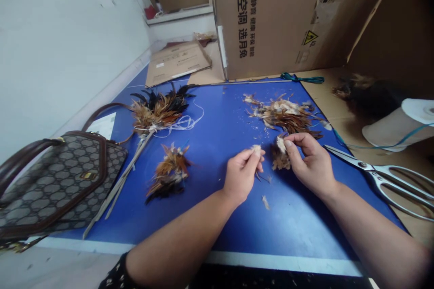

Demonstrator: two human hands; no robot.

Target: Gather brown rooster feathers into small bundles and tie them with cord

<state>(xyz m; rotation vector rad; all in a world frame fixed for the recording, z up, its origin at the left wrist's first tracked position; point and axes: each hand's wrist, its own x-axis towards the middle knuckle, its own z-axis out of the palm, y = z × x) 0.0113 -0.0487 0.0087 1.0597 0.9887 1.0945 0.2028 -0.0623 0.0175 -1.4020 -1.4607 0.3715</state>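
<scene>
Tuft of brown and whitish feathers sits just nearer the wearer than the feather pile, pinched between the thumb and fingers of the right hand. Left of the tuft, nearer than the pile, the left hand presses its thumb and fingers together on a pale feather bit. Nearer still lies a loose feather. Right of the pile and nearer are open scissors. Well left of the pile, a small feather bunch and a stick-handled feather bundle lie on the blue tabletop, with a patterned handbag beyond them. Behind the pile stands a cardboard box.
</scene>
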